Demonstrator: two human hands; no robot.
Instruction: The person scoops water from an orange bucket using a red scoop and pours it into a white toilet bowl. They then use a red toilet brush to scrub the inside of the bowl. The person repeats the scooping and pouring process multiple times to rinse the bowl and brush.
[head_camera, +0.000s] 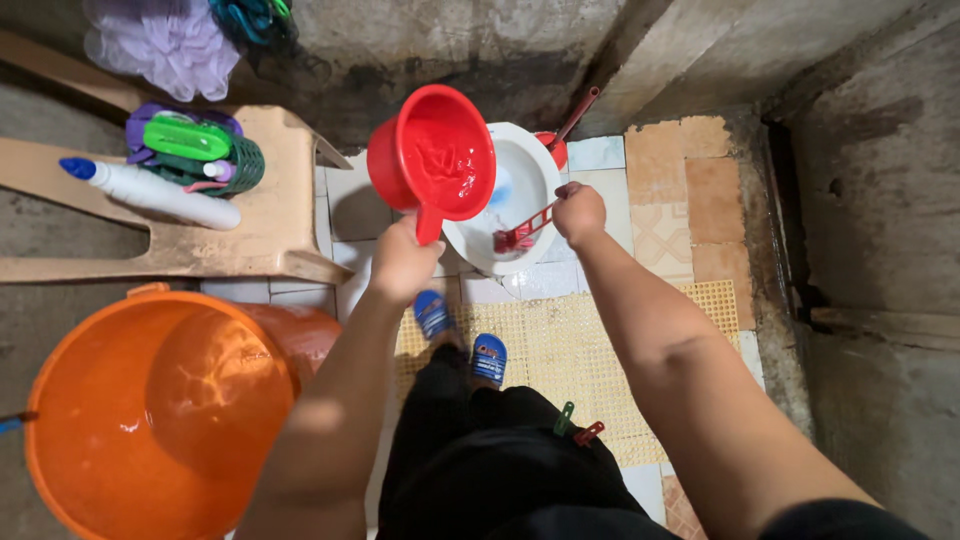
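The left hand (402, 262) has its fingers wrapped tight around the short handle of a round red plastic water scoop (432, 152). The scoop is tipped over the small white toilet bowl (530, 175), right above the hand. The right hand (580, 212) is closed in a fist around the thin handle of a red plastic toilet brush (522, 234). The brush head sticks out to the left of the fingers and reaches down into the bowl. A big orange plastic bucket (150, 410) with water stands near the left arm. A tan plastic stool (270, 215) holds a white bottle with a blue cap (150, 192).
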